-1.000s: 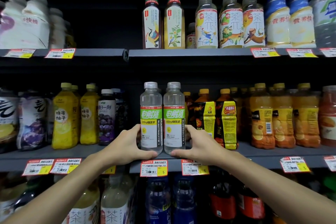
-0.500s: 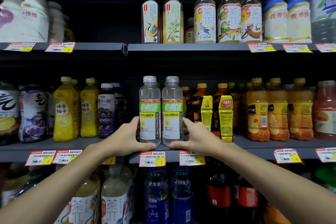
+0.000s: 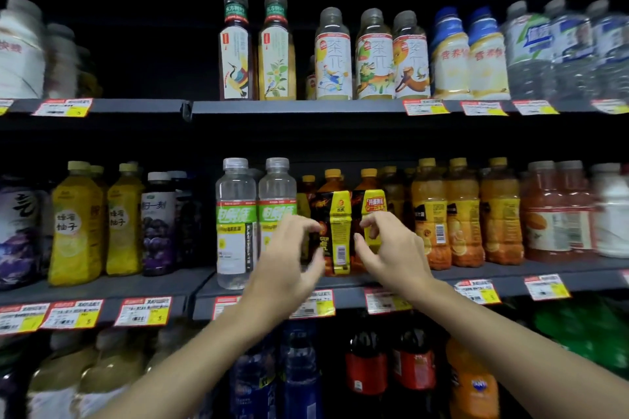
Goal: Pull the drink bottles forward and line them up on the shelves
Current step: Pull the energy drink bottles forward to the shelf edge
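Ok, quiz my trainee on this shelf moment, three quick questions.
1. True or false: the two clear green-label bottles stand at the middle shelf's front edge.
2. Both the left hand and the right hand reach toward: A) water bottles, B) black-and-yellow bottles, C) price tags.
3. Which sit farther back, the clear green-label bottles or the black-and-yellow bottles?
Key: 1 true; 2 B; 3 the black-and-yellow bottles.

Water bottles [image 3: 236,221] stand left of energy drinks [image 3: 340,214] — juice bottles [image 3: 463,214] further right.
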`<act>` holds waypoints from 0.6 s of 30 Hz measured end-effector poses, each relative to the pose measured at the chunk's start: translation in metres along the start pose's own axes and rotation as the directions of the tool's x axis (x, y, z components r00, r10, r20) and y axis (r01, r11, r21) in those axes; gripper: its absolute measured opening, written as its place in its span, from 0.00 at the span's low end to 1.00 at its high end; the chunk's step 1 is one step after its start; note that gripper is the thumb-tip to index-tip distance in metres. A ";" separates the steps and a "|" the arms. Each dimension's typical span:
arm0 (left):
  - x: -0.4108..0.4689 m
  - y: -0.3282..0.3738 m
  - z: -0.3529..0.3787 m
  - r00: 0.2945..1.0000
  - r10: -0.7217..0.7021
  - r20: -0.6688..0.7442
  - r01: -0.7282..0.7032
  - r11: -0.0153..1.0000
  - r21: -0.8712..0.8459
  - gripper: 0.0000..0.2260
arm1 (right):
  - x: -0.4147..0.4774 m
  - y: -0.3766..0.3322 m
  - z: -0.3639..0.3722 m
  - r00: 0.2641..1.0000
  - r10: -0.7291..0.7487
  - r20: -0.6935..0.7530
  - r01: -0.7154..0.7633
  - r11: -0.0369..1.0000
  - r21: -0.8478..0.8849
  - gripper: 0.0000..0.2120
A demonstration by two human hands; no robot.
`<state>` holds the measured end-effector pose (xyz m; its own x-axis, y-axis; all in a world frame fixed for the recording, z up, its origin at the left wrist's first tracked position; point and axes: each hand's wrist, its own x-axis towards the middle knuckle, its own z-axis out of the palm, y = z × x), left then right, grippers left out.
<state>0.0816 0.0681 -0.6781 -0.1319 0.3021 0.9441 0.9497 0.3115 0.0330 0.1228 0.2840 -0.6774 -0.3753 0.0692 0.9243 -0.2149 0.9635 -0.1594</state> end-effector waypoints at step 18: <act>0.031 0.022 0.077 0.641 -0.730 0.237 0.731 0.675 0.101 0.41 | 0.010 0.052 0.012 0.872 0.368 0.323 -0.412 0.908 0.076 0.36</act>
<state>0.0767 0.1541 -0.6731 -0.8449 0.1796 0.5038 0.5159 0.5221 0.6791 0.0972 0.3322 -0.6809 -0.6978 0.3314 0.6350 -0.1094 0.8268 -0.5517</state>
